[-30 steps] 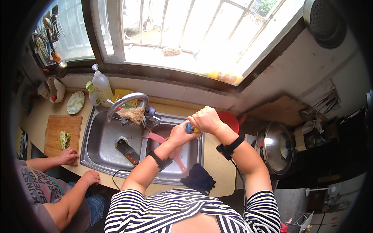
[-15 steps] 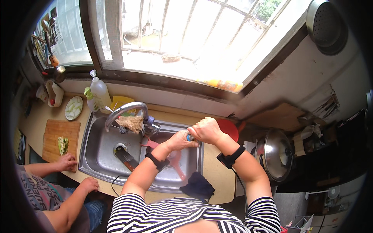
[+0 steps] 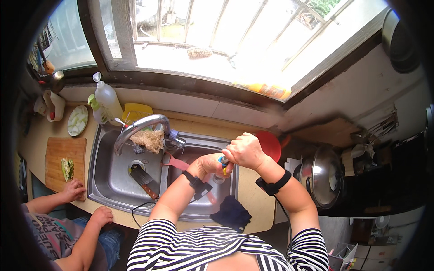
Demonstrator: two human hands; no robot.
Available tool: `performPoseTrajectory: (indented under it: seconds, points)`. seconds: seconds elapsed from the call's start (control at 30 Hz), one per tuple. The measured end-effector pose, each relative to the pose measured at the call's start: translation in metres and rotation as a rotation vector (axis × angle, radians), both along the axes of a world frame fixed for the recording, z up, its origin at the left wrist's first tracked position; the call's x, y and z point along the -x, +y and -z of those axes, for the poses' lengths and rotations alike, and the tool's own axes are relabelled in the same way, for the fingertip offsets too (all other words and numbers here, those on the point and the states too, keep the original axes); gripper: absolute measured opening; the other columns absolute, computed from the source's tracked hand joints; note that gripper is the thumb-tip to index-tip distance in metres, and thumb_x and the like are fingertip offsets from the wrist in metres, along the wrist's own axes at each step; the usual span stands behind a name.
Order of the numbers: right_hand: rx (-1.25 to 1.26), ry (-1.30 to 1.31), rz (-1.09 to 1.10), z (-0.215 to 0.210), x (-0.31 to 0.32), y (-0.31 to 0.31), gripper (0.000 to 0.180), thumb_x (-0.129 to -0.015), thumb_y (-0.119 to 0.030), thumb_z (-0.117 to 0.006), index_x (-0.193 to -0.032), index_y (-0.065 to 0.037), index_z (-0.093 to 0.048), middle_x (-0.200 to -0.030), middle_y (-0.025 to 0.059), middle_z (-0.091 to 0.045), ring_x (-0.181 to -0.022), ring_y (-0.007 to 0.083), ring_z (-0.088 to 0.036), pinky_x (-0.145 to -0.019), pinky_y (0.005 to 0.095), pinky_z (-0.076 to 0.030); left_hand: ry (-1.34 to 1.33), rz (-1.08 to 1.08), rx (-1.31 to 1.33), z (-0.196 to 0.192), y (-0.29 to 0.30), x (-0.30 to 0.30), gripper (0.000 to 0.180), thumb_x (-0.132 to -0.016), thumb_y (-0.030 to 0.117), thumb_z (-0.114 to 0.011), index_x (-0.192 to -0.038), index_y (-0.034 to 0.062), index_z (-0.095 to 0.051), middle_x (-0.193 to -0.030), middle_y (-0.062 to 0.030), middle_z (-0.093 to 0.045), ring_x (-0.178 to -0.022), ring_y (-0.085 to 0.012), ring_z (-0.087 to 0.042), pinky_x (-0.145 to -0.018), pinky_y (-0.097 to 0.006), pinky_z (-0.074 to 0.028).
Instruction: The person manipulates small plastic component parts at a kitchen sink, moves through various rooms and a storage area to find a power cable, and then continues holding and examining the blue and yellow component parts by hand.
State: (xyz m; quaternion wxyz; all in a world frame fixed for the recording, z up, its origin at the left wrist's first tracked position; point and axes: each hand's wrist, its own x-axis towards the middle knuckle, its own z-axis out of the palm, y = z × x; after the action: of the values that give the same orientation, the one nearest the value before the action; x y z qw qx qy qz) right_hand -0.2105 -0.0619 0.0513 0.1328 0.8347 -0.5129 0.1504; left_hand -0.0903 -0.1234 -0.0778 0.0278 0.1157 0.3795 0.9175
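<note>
Over the right basin of the steel sink [image 3: 96, 180] my two hands meet, both closed. My left hand [image 3: 207, 164] wraps round a small object with blue, grey and yellow parts [image 3: 223, 160], mostly covered by the fingers; its kind cannot be made out. My right hand [image 3: 246, 151] grips the same object from the upper right, bent over its end. Partly hidden under my left hand and forearm, a pink plastic utensil [image 3: 175, 161] reaches across the sink divider. A dark cloth [image 3: 230, 214] drapes over the sink's front edge, below my hands.
A cleaver [image 3: 145, 183] lies in the left basin, under the curved tap [image 3: 140, 125]. On the left, a co-worker's hand [image 3: 73, 190] touches a cutting board [image 3: 52, 158] with chopped vegetables. A red bowl [image 3: 270, 147] and a lidded wok [image 3: 322, 176] stand at the right.
The view has shifted a little. My hands remain joined on the small object, my left wrist has turned, and a yellow part now shows below the fingers. The co-worker's hands stay by the board.
</note>
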Motion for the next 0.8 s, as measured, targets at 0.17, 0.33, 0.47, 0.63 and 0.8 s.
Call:
performPoseTrajectory:
  seconds: [0.17, 0.33, 0.47, 0.63, 0.8]
  points:
    - [-0.012, 0.022, -0.007, 0.004, 0.004, 0.002, 0.031, -0.074, -0.03, -0.056, -0.048, -0.015, -0.051, -0.049, 0.0014, -0.051, -0.046, 0.0174, -0.05, -0.05, 0.0296, -0.038, -0.064, -0.056, -0.028, -0.029, 0.003, -0.012, 0.031, -0.061, 0.027, -0.075, -0.07, 0.0067, -0.053, -0.055, 0.0025, -0.045, -0.048, -0.0078, -0.039, -0.046, -0.02, -0.033]
    - [-0.055, 0.032, -0.002, 0.006, 0.002, 0.01, 0.032, -0.075, -0.03, -0.055, -0.048, -0.014, -0.052, -0.048, 0.0019, -0.051, -0.047, 0.0182, -0.051, -0.051, 0.0302, -0.039, -0.314, -0.344, 0.649, -0.038, 0.007, -0.021, 0.028, -0.06, 0.018, -0.077, -0.073, 0.0042, -0.056, -0.064, -0.0001, -0.053, -0.058, -0.0125, -0.048, -0.056, -0.027, -0.042]
    - [-0.031, 0.038, 0.025, 0.002, 0.005, 0.012, 0.033, -0.076, -0.031, -0.054, -0.049, -0.014, -0.052, -0.048, 0.0023, -0.051, -0.048, 0.0187, -0.052, -0.052, 0.0306, -0.04, -0.389, -0.91, 1.543, -0.069, 0.027, -0.028, 0.03, -0.063, 0.032, -0.073, -0.077, 0.0082, -0.06, -0.07, -0.0093, -0.06, -0.064, -0.0248, -0.059, -0.057, -0.033, -0.046]
    - [-0.038, 0.048, 0.028, -0.003, 0.002, 0.017, 0.034, -0.078, -0.032, -0.053, -0.049, -0.014, -0.053, -0.049, 0.0029, -0.052, -0.049, 0.0189, -0.054, -0.053, 0.0309, -0.04, -0.501, -1.026, 1.273, -0.057, 0.046, -0.026, 0.027, -0.066, 0.029, -0.071, -0.076, 0.0073, -0.059, -0.066, -0.0101, -0.059, -0.06, -0.024, -0.058, -0.055, -0.032, -0.045]
    - [0.001, 0.02, 0.042, -0.01, 0.0, 0.022, 0.032, -0.075, -0.027, -0.057, -0.047, -0.014, -0.05, -0.048, 0.0011, -0.049, -0.049, 0.0178, -0.051, -0.052, 0.0306, -0.038, -0.407, -0.313, 0.316, -0.034, 0.024, -0.049, 0.025, -0.071, 0.025, -0.063, -0.084, 0.0047, -0.057, -0.06, 0.0013, -0.048, -0.054, -0.0081, -0.044, -0.053, -0.024, -0.04]
